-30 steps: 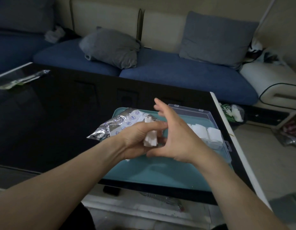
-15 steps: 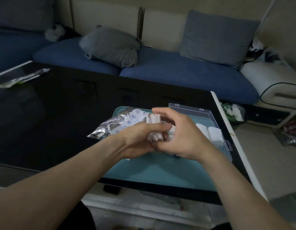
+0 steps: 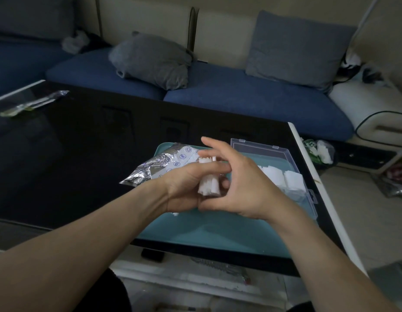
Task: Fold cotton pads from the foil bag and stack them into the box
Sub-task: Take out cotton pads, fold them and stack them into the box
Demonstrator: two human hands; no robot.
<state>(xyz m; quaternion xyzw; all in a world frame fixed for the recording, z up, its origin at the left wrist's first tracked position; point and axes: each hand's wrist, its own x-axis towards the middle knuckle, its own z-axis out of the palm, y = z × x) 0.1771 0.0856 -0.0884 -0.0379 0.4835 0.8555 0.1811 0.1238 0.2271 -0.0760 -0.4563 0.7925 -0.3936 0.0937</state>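
While the left hand (image 3: 184,188) clamps a small bundle of cotton pads (image 3: 208,179) between its thumb and curled fingers, the right hand (image 3: 238,183) stands just beside it with the forefinger and upper fingers straightened and lifted off the bundle, its thumb reaching in toward the lower end (whether the thumb actually touches the pads I cannot tell). The pads are held upright, above the teal tray (image 3: 218,230), with their white edges showing at the top and bottom of the grip. By my reading the folding step is in hand: the bundle is being squared or creased, not yet carried to the box.

Behind the left hand lies the foil bag (image 3: 159,163), crumpled, on the far left part of the tray. To the right sits the clear box (image 3: 292,161), lid up, with white folded pads (image 3: 283,179) already lying inside it. The tray rests on a black glass table (image 3: 71,154).

The next move should call for the right hand to close again on the bundle, finish the fold, and take it across to the box beside the pads there.

Half a second ago the right fingers were curled over the top of the bundle; now they are spread open and raised
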